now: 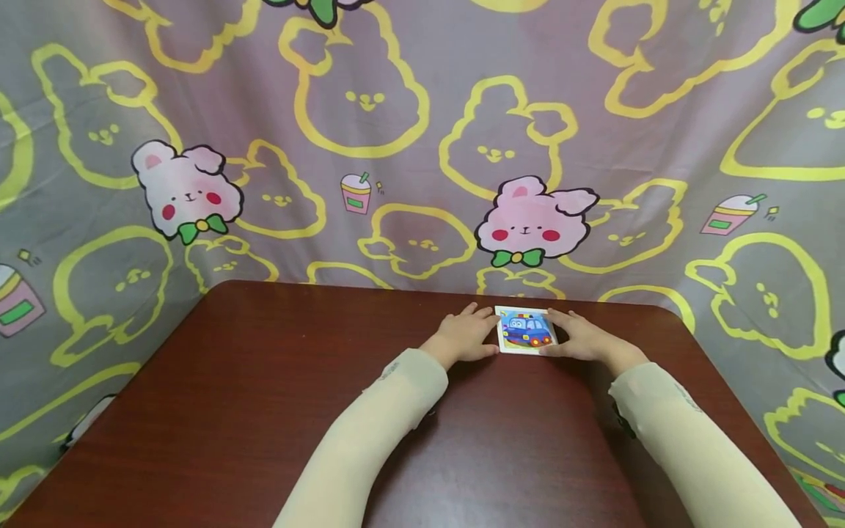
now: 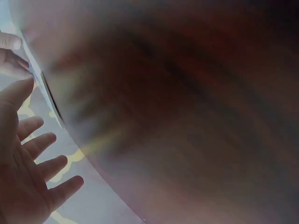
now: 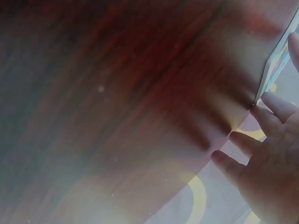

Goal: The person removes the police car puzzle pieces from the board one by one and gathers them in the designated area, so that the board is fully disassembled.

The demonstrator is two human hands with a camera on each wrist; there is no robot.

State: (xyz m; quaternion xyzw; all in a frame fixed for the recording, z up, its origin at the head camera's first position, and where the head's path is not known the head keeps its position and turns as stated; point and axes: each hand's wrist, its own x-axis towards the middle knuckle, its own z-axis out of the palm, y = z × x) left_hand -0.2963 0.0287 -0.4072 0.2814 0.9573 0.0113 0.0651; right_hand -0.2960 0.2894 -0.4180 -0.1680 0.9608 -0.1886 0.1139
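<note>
A thin square picture board (image 1: 527,331) with a blue cartoon car and a white border lies flat near the far edge of the table. At its left side rests my left hand (image 1: 464,336), fingers spread and fairly straight, thumb near the lower left corner. My right hand (image 1: 581,339) is at the opposite side, its thumb and forefinger extended over or against the right edge. The left wrist view shows the board edge-on (image 2: 46,95) beside the thumb. In the right wrist view, fingertips meet the board's corner (image 3: 261,88); whether they press on it is unclear.
The dark reddish-brown table (image 1: 264,411) has rounded far corners. Behind and around it hangs a grey curtain (image 1: 409,176) printed with yellow outlines, rabbit faces and drink cups. Both forearms, in pale sleeves (image 1: 370,433), reach forward across the table.
</note>
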